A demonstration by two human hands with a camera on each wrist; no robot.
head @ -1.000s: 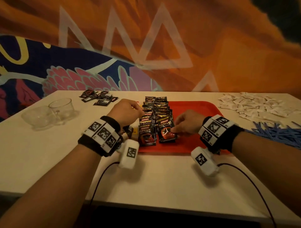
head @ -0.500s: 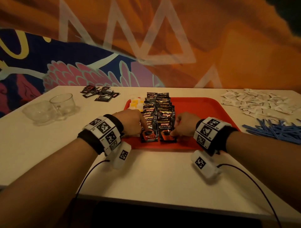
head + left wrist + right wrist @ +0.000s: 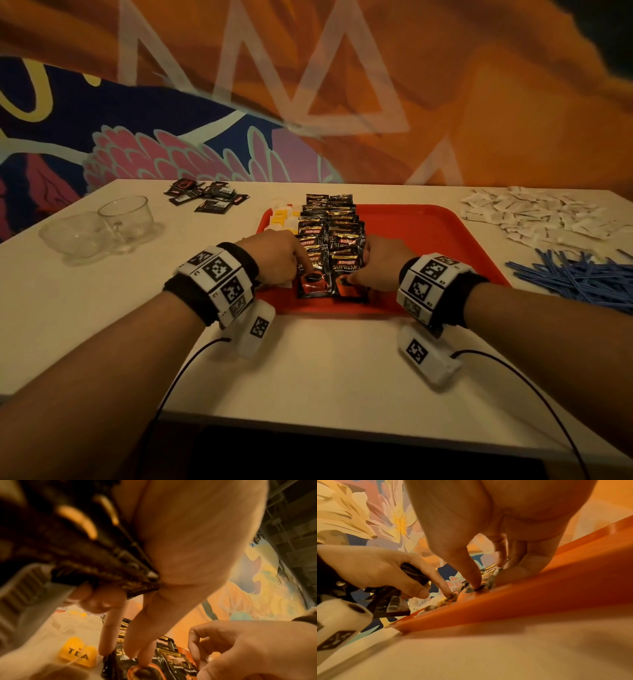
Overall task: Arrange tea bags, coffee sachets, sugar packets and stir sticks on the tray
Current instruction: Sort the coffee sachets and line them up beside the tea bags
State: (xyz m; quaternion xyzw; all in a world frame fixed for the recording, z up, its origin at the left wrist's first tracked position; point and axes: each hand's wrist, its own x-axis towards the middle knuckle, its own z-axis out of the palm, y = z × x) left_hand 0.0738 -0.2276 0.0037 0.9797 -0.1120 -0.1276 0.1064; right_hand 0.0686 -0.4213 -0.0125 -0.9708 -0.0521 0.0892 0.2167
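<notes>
A red tray (image 3: 428,233) holds two overlapping rows of black coffee sachets (image 3: 329,226). Tea bags (image 3: 281,216) with yellow tags (image 3: 77,653) lie at the tray's far left. My left hand (image 3: 298,270) grips a stack of spare sachets (image 3: 106,573) in its palm, while two straight fingers (image 3: 144,655) press the left row's nearest sachet (image 3: 313,286). My right hand (image 3: 356,274) pinches the right row's nearest sachet (image 3: 347,287), thumb (image 3: 471,577) on top and fingers curled at its edge.
Loose coffee sachets (image 3: 205,198) lie on the table at the back left. Two glass cups (image 3: 125,217) stand at the far left. White sugar packets (image 3: 534,216) and blue stir sticks (image 3: 582,279) are piled to the right of the tray.
My left hand came down and nearer, from above the row's middle onto the left row's front sachet. My right hand stayed at the right row's front sachet.
</notes>
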